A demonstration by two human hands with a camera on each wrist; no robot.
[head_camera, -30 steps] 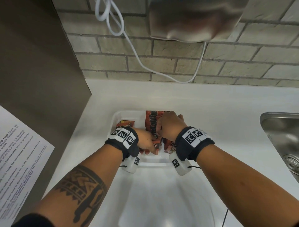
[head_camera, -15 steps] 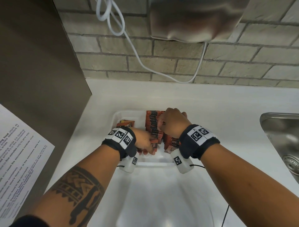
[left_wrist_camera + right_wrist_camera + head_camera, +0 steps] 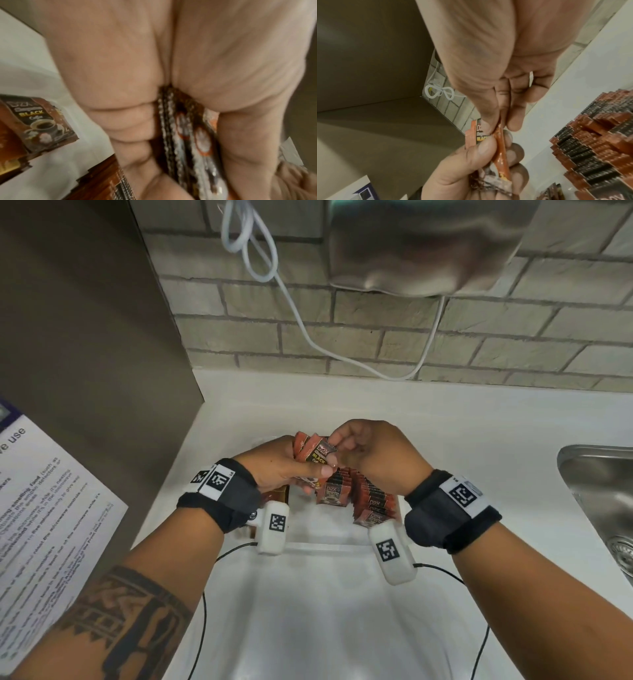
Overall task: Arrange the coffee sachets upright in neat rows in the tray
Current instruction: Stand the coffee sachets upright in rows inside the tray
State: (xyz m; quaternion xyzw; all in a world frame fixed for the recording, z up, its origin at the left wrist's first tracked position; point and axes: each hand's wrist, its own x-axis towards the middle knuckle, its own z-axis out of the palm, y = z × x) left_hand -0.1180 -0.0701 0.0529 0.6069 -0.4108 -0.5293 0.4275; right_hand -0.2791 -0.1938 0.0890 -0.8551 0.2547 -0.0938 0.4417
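My left hand (image 3: 291, 463) grips a small bunch of brown-and-black coffee sachets (image 3: 313, 453) above the clear tray (image 3: 325, 546). In the left wrist view the bunch (image 3: 187, 135) is squeezed between thumb and fingers. My right hand (image 3: 346, 445) pinches the top edge of one sachet in that bunch; the right wrist view shows the pinched sachet (image 3: 500, 136) between thumb and forefinger. Upright sachets (image 3: 371, 494) stand in rows in the tray's right half, also visible as stacked rows (image 3: 594, 136). A loose sachet (image 3: 39, 121) lies flat at the tray's left.
The tray sits on a white counter (image 3: 462, 422) against a brick wall. A steel sink (image 3: 603, 494) lies to the right. A brown panel (image 3: 85, 354) with a paper notice (image 3: 44, 508) stands at the left. A white cable (image 3: 301, 320) hangs above.
Both hands have risen out of the tray. The left hand now holds a bunch of sachets up, and the right hand has come over to pinch one of them.
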